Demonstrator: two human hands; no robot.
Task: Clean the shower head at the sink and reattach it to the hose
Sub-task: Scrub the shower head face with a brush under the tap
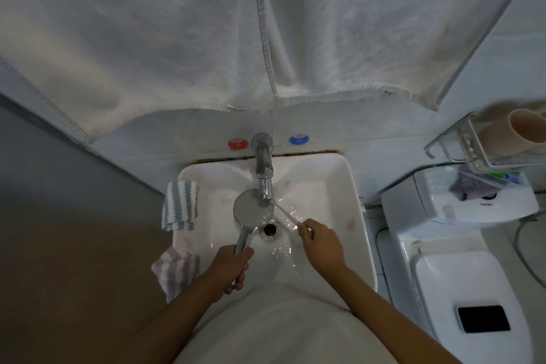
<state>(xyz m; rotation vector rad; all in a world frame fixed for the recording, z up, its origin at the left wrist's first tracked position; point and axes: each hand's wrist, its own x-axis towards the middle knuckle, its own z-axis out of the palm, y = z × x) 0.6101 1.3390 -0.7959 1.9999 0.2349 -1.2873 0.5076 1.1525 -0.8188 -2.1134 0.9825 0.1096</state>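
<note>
Shower head (253, 207) by its handle in left hand (232, 264); right hand (320, 242) fingers pinching toothbrush (285, 214).

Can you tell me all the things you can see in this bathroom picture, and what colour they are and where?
shower head: one, silver, face up over the sink under the tap
brush: one, thin and white, tip at the shower head's edge
sink: one, white, middle
tap: one, silver, at the back of the sink
round markers: two, red left and blue right of the tap
striped cloths: two, grey-and-white, on the sink's left rim
towel: white, hanging above
toilet: one, white, right
dark rectangle: one, black, on the toilet lid
wire rack: one, on the right wall, holding pinkish cups
left hand: grips the shower head's handle
right hand: fingers pinch the brush
</note>
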